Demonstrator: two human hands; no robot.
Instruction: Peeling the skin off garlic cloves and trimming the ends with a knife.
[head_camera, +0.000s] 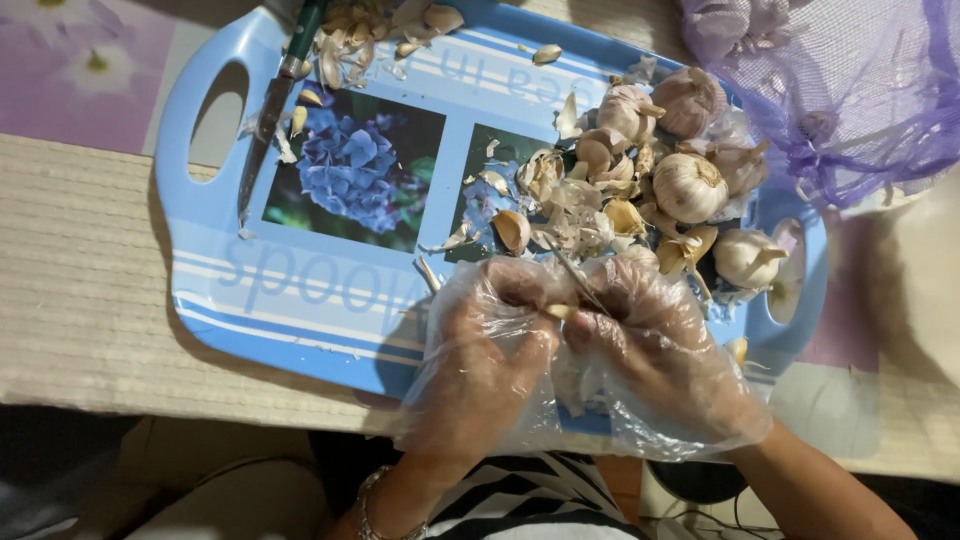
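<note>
Two hands in loose, crinkled clear plastic gloves meet over the near edge of the blue tray. Left hand, fingers curled inward, pinches a small pale garlic clove; right hand, also curled, grips the same clove from the other side, a thin dry stem sticking up between them. Left wrist carries a beaded bracelet. Beyond, toward the tray's right end: whole garlic bulbs, round and papery, amid flaky skins. Far left corner: a green-handled knife, blade lying on the tray. Purple mesh bag sits on the worktop past the tray's far right corner.
</note>
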